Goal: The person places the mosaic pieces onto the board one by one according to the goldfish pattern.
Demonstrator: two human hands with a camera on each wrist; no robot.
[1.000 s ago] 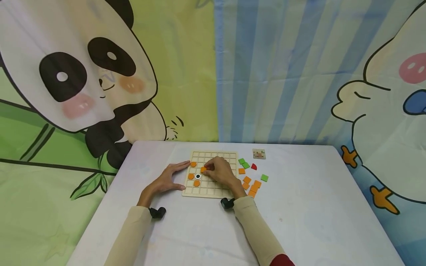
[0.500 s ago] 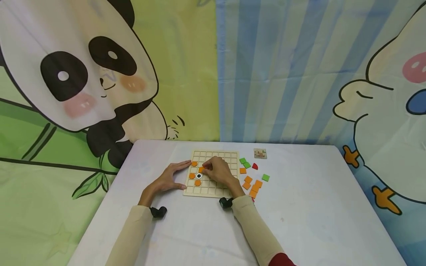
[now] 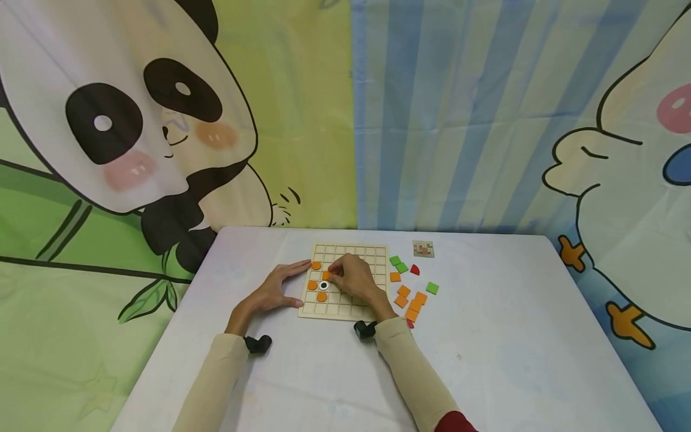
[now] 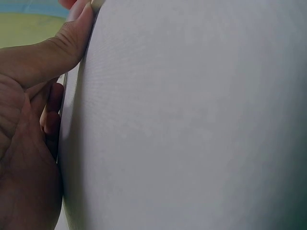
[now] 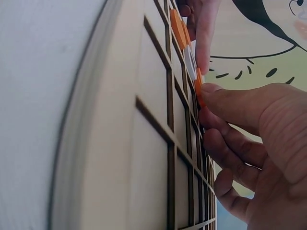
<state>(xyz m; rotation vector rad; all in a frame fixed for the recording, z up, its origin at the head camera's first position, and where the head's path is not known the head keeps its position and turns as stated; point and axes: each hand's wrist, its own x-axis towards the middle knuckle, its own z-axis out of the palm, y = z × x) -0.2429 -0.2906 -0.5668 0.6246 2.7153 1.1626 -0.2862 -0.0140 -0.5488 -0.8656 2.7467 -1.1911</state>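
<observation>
A pale wooden grid board (image 3: 348, 251) lies on the white table. My right hand (image 3: 353, 282) is over its left half, thumb and fingers pinching an orange square tile (image 3: 326, 275) at the grid. The right wrist view shows this thumb against the orange tile (image 5: 199, 88), close to the board's surface. Just in front of the tile lies a white disc (image 3: 324, 286) with a black centre, with several orange round pieces (image 3: 312, 285) around it. Spread at the board's left edge, my left hand (image 3: 270, 293) touches it with straight fingertips and thumb.
Right of the board lie loose orange squares (image 3: 414, 306), green squares (image 3: 432, 288) and a red quarter-round piece (image 3: 415, 270). Another red piece (image 3: 410, 324) is partly hidden by the right forearm. A small patterned card (image 3: 423, 249) lies behind them. A printed curtain (image 3: 421, 120) hangs behind the table.
My right hand has shifted slightly left across the board with the orange tile, then stayed there. The red piece by the right forearm has come into sight. My left hand keeps its place.
</observation>
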